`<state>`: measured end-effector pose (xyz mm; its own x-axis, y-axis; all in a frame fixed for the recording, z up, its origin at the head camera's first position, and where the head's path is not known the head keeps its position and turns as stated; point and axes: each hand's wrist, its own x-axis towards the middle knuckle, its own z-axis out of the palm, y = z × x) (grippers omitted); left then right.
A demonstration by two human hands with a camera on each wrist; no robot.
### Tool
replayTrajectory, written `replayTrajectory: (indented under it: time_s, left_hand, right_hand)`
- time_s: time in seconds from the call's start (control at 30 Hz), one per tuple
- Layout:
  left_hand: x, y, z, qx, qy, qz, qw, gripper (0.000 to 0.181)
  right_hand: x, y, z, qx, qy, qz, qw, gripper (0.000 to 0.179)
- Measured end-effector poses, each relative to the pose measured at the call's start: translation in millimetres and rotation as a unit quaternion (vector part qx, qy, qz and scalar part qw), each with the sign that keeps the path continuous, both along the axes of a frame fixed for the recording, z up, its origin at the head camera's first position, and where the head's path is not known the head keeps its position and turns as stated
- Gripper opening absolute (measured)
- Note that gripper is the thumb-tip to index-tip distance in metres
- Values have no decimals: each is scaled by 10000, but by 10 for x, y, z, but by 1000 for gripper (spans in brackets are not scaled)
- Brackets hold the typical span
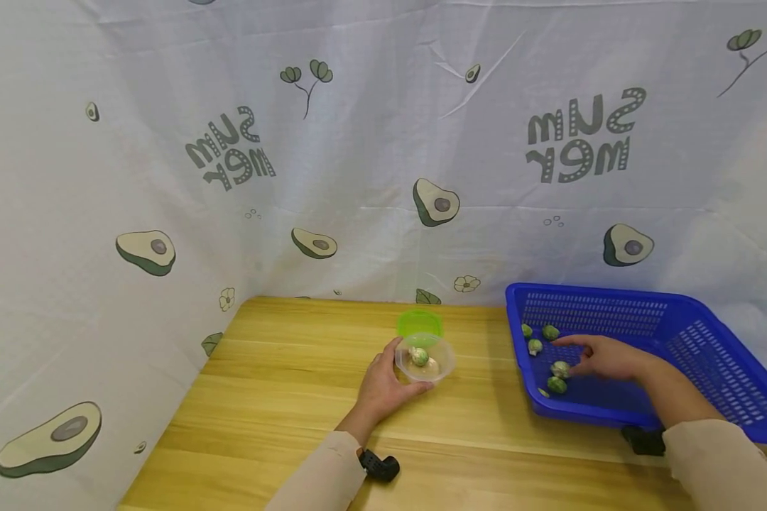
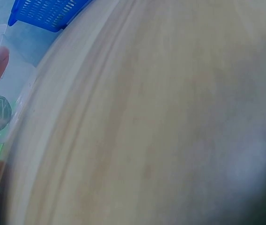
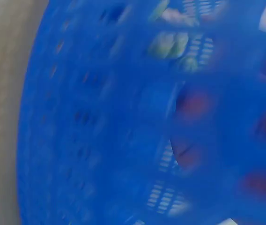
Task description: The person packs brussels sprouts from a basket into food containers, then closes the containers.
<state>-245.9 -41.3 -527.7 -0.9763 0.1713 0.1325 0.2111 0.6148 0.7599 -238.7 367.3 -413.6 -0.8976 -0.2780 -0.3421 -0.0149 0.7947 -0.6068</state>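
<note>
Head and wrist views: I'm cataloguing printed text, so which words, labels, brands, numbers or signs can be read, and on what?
"sum / mer": grey lettering, right of centre on the white avocado-print cloth; mirrored, running right to left.
"sum / mer": the same, also mirrored, left of centre on that cloth.
Blue plastic basket, clear round plastic container: no readable text.
Black wrist-worn devices: any marks too small to read.

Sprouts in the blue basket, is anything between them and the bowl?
Yes, the basket's left wall stands between the sprouts and the bowl, so they'd likely need lifting over it. Nothing else visible blocks that gap.
</note>
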Motion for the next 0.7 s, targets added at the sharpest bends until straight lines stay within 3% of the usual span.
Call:
replayTrajectory:
  time_s: [0.13, 0.3, 0.43, 0.7]
  left_hand:
    - [1, 2, 1, -51, 18, -13, 10000, 107]
    - [2, 7, 6, -41, -1, -6, 10000, 108]
    - [6, 4, 13, -11, 29, 1, 10000, 108]
    - [-3, 7, -14, -49, 55, 3, 10000, 108]
  right_hand:
    - [-49, 122, -133, -213, -458, 81, 9987, 66]
    - [-74, 199, -277, -399, -505, 229, 9977, 63]
    - [-97, 175, -345, -351, -295, 239, 9987, 60]
    - [-122, 126, -397, 346, 265, 112, 9990, 46]
